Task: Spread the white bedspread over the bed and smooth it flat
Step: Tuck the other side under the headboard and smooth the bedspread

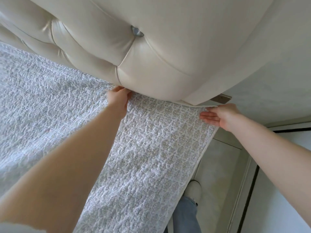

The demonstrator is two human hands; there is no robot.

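Note:
The white quilted bedspread (151,140), printed with a small grey-gold pattern, lies across the bed up to the cream tufted headboard (151,52). My left hand (118,98) reaches to the base of the headboard, fingers curled over the bedspread's top edge. At the bed's near corner my right hand (218,116) lies flat on the bedspread with straight fingers, its thumb along the top hem. The bedspread's side edge hangs down over the bed's side below my right hand.
A wall socket plate (222,98) shows just behind the headboard's corner. Pale floor (218,174) runs along the bed's right side, where my slippered foot (193,190) and jeans leg stand. A white wall and dark-trimmed panel (277,182) close in on the right.

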